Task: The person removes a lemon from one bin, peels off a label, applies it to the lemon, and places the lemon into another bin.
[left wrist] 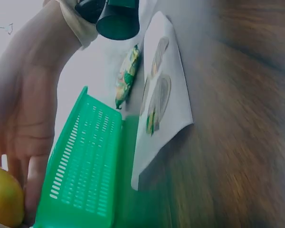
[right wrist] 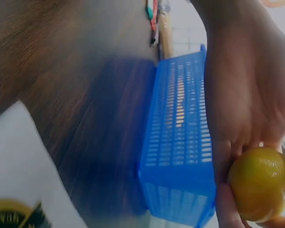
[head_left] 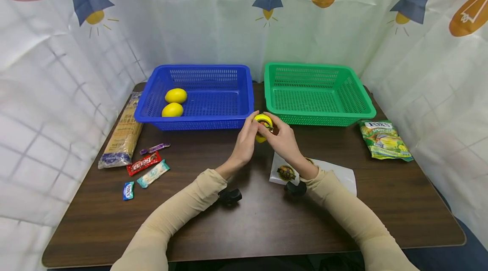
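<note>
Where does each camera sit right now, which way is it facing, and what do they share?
Head: above the table, looking forward and down; both sleeved arms show, left hand and right hand holding a lemon.
Left wrist: faces the green basket; the right hand's palm shows.
Right wrist: faces the blue basket; the left hand shows.
All three share the lemon.

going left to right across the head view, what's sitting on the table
pasta packet → small blue candy → red candy bar → blue basket → lemon in both hands → green basket → green Fox's candy bag
</note>
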Tool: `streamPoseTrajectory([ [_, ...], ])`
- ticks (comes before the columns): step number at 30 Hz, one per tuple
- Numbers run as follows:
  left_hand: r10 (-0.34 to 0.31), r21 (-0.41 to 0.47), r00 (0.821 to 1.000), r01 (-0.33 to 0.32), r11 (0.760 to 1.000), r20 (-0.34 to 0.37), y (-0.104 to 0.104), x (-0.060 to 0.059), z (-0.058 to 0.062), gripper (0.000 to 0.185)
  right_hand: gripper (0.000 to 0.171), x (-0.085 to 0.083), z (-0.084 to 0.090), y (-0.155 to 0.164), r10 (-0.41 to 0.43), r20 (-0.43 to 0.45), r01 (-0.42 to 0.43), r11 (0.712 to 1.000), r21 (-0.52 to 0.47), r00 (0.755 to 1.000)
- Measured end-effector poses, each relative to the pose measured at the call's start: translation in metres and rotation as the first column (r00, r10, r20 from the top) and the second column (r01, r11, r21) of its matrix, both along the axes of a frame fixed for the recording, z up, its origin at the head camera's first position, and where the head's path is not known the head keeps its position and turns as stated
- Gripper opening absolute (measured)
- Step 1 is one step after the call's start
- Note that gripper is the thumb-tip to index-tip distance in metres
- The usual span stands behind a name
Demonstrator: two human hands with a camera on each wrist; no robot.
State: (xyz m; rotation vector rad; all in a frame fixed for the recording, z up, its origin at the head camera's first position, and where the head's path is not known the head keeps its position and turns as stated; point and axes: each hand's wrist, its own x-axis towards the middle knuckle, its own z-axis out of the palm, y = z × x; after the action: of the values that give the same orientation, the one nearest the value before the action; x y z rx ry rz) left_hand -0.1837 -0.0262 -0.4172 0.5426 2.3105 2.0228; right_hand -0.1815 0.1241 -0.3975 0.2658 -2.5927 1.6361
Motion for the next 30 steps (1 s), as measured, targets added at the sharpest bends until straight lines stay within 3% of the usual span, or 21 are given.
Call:
streamPoseTrajectory([
  [7,0.055,0.013,0.998,-0.054,0.998,-0.028,0.0052,-0.0010,-0.0016,0.048,0.064,0.0028,0.0020,0.0007,-0.005,0.001,0.005,0.998,-0.059,1.000],
  [20,0.044,0.060,0.998,-0.041,0.997,-0.047,0.0050,0.0006,-0.0026,0.049,0.056,0.0030,0.0024,0.0006,0.043,-0.006,-0.043,0.981,-0.191,0.999],
  [30,-0.011,0.154,1.000,0.015,0.988,-0.025,0.0035,0.0003,-0.0016,0.050,0.053,0.0053,0.0042,0.0006,0.078,-0.026,-0.083,0.951,-0.298,0.997],
])
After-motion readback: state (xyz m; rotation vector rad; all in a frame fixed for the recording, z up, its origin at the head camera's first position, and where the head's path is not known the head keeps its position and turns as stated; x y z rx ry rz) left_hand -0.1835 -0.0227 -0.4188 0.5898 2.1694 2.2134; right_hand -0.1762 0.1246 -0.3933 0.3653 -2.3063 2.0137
